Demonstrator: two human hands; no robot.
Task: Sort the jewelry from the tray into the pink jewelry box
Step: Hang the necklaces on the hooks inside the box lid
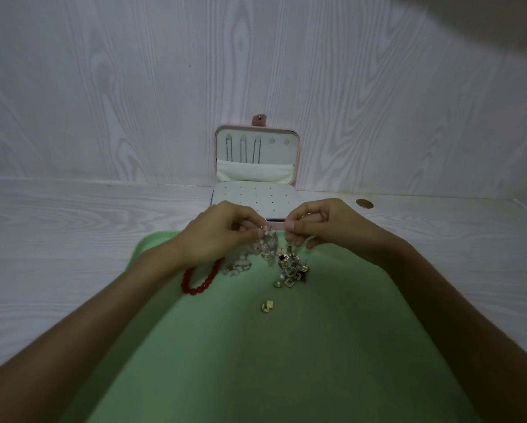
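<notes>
A green tray (pixel 256 361) lies in front of me with jewelry at its far end. My left hand (pixel 222 232) pinches a pale beaded bracelet (pixel 263 247) lifted off the tray. My right hand (pixel 317 222) pinches something small next to it; what it holds is too small to tell. A red bead bracelet (pixel 199 280) lies under my left wrist. A heap of small metal earrings and rings (pixel 292 270) sits below my right hand, and a gold earring pair (pixel 267 306) lies apart. The pink jewelry box (pixel 256 160) stands open behind the tray, with thin chains hanging in its lid.
The box's white perforated earring panel (pixel 256 198) lies flat just beyond my hands. A round hole (pixel 364 203) is in the white wood-grain tabletop at the right. A white wood-grain wall rises right behind the box.
</notes>
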